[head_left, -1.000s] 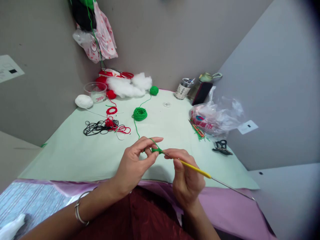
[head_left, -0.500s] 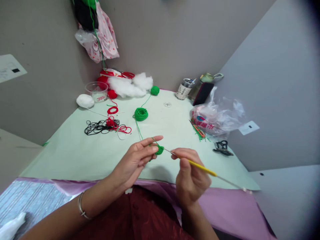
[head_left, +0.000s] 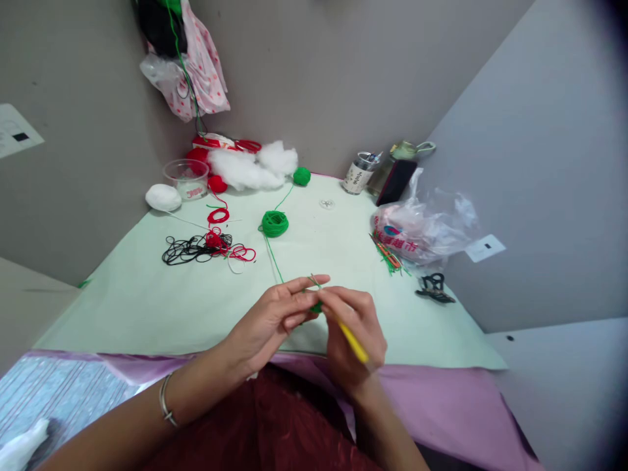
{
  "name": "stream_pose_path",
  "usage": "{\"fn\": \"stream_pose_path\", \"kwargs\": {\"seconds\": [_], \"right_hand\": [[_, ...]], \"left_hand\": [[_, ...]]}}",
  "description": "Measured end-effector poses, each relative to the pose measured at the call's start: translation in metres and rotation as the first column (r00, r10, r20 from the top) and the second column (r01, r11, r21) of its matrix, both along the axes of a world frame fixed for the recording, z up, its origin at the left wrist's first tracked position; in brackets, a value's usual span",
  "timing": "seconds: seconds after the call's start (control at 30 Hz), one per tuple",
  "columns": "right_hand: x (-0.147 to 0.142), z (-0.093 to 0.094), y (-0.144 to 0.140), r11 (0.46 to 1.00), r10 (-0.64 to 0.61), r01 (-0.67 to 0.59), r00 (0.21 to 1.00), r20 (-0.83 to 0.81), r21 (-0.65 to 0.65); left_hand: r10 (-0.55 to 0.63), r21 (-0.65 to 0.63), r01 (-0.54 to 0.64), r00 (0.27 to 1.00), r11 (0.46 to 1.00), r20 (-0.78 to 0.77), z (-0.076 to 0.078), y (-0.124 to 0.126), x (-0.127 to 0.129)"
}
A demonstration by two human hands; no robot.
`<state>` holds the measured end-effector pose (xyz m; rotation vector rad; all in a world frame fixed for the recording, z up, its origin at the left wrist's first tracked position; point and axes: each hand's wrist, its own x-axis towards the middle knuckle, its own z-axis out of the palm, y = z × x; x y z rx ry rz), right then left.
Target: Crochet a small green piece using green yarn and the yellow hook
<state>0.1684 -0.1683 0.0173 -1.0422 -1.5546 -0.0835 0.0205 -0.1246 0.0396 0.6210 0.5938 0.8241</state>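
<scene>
Over the near edge of the desk (head_left: 147,307), your left hand (head_left: 267,320) pinches a small green crochet piece (head_left: 316,305), and your right hand (head_left: 353,333) is closed around the yellow hook (head_left: 354,342), touching that piece

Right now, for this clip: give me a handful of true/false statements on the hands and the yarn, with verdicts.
1. The right hand holds a yellow-handled crochet hook. True.
2. The left hand pinches a red crochet piece. False: the small piece between the fingers is green.
3. A green strand runs from the hands back to the green ball on the table. True.
4. The black yarn tangle lies to the right of the hands. False: it lies on the left part of the table, beside the red yarn.
5. The left wrist is bare. False: it wears a thin bangle.
</scene>
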Motion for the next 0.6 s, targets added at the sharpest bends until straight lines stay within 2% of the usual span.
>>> {"fn": "stream_pose_path", "kwargs": {"seconds": [0.07, 0.13, 0.17, 0.23, 0.37, 0.6], "right_hand": [[0.003, 0.005, 0.002, 0.992, 0.036, -0.066, 0.964, -0.263, -0.107], [0.005, 0.009, 0.004, 0.966, 0.088, -0.196, 0.865, -0.494, -0.171], [0.005, 0.010, 0.005, 0.949, 0.117, -0.257, 0.824, -0.554, -0.181], [0.005, 0.009, 0.007, 0.919, 0.158, -0.333, 0.802, -0.575, -0.212], [0.005, 0.003, 0.007, 0.898, 0.143, -0.355, 0.796, -0.589, -0.262], [0.006, 0.000, 0.006, 0.863, 0.114, -0.421, 0.701, -0.704, -0.279]], "left_hand": [[-0.008, -0.035, 0.009, 0.999, 0.999, 0.042, 0.001, 0.003, -0.002], [0.047, -0.002, -0.047, 0.999, 0.999, 0.027, 0.004, 0.004, -0.003], [0.069, 0.031, -0.069, 0.998, 0.997, 0.002, 0.006, 0.003, -0.003], [0.093, 0.104, -0.087, 0.994, 0.991, -0.056, 0.009, 0.000, -0.003], [0.118, 0.217, -0.091, 0.986, 0.972, -0.117, 0.009, -0.005, -0.002], [0.128, 0.247, -0.089, 0.981, 0.965, -0.147, -0.002, -0.004, -0.004]]}}
